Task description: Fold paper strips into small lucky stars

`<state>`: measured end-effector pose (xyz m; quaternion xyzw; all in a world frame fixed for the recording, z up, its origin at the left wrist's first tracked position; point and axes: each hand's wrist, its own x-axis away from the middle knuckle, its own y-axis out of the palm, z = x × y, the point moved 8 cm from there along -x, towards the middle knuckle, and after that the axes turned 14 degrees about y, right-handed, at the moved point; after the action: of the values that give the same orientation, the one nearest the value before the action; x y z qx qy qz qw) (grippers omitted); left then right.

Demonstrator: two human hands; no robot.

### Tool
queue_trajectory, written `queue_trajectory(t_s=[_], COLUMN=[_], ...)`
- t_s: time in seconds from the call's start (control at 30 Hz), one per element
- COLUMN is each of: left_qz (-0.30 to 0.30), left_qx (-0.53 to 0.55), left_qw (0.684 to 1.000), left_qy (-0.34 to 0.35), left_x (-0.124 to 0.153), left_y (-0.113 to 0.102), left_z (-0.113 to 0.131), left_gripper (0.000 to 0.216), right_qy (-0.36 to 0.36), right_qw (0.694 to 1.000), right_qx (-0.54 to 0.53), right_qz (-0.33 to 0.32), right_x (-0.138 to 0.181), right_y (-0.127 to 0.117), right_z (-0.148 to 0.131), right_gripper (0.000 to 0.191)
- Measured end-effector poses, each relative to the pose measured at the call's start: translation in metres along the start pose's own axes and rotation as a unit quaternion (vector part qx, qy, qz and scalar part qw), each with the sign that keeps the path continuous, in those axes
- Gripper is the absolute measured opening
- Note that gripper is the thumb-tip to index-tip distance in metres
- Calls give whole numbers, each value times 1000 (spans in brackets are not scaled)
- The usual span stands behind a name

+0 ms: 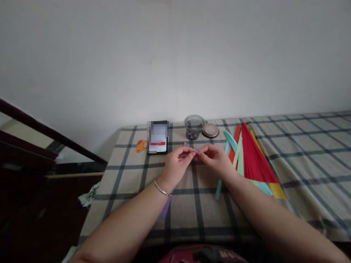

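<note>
Over the middle of the table, my left hand (pixel 177 163) and my right hand (pixel 215 159) meet at the fingertips. Both pinch a small purple paper piece (pixel 195 152), whose exact folds are too small to make out. A purple paper strip (pixel 165 209) lies partly under my left forearm. Just beyond my left fingers is another little purple piece (pixel 185 144). Behind my hands stands a clear plastic cup (pixel 194 124) with small dark and purple bits at its bottom. Its round lid (pixel 210 130) appears to lie beside it. Something red shows below my fingertips, mostly hidden.
A phone or tablet (pixel 159 137), partly blurred out, rests on an orange bear-shaped item (pixel 141 146). On the right, red paper strips (pixel 255 157) fan out among orange, green, yellow and turquoise strips (pixel 218 190). A checked cloth (pixel 128 182) covers the table against a white wall.
</note>
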<state>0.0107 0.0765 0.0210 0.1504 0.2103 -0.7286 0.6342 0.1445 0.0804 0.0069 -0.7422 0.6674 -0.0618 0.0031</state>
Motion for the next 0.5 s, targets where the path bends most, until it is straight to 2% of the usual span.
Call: queue_trajectory(t_s=[0.13,0.27,0.4,0.5], left_qz=[-7,-11,-16,-5], left_qx=[-14,-25,-26,0], left_qw=[1000,999,999,1000], left_qy=[21,46,43,22], left_x=[-3,-3,-2,-1], left_y=[3,3,4,3], left_z=[4,9,8,4], left_gripper=[8,7,9,11], right_qy=[-31,-44,-14,64], right_qw=[995,991,998,993], right_qx=[73,105,31,-99], right_qz=[55,68,55,-18], right_x=[8,11,7,1], right_y=[-6,-7,-8,-1], right_z=[-12,-17,-12,1], right_gripper=[10,7,12,21])
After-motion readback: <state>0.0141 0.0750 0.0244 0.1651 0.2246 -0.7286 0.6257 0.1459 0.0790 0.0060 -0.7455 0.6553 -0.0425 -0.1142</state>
